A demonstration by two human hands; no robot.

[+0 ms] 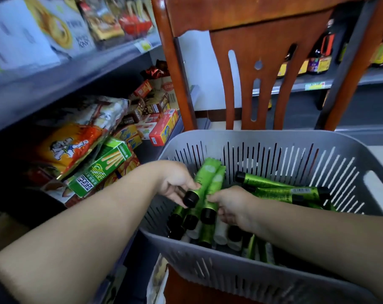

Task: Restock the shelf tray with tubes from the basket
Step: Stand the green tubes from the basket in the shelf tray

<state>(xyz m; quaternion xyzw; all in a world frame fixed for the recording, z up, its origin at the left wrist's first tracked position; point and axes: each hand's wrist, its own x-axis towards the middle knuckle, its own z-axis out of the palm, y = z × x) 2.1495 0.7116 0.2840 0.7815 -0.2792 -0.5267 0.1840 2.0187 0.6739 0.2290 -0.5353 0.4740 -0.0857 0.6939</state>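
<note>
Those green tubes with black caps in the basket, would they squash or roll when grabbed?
The green plastic tube with a black cap, held by the left hand, probably gives slightly: its crimped end is flat. That flat end likely stops rolling. Its glossy skin may be slippery.

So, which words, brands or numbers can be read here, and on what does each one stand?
No text can be read with certainty.
green box: large Chinese characters, upside down, too blurred.
tubes: print too small.
white box: Latin letters, blurred.
price tag: blurred.
</note>
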